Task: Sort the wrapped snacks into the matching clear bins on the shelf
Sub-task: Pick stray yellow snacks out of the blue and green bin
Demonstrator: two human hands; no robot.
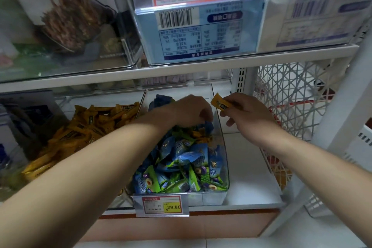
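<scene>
On the lower shelf (251, 167), the left bin (64, 100) looks all yellow and sorted. The right bin (220, 133) of blue-green snacks has yellow strays (203, 137) at the back, so roughly midway. Left hand (191, 110) digs there, grip curled, can't tell on what. Right hand (249, 115) is beside that bin, grip pinching one yellow snack (218, 104), not binned yet.

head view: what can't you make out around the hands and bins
Head view:
- Left hand: its fingertips dip into the blue and green snacks, hidden by its own back; grip unclear.
- Yellow wrapped snack: print too small, one end covered by right hand.
- Price tag: fine print blurred; only 29.80 reads.
</scene>
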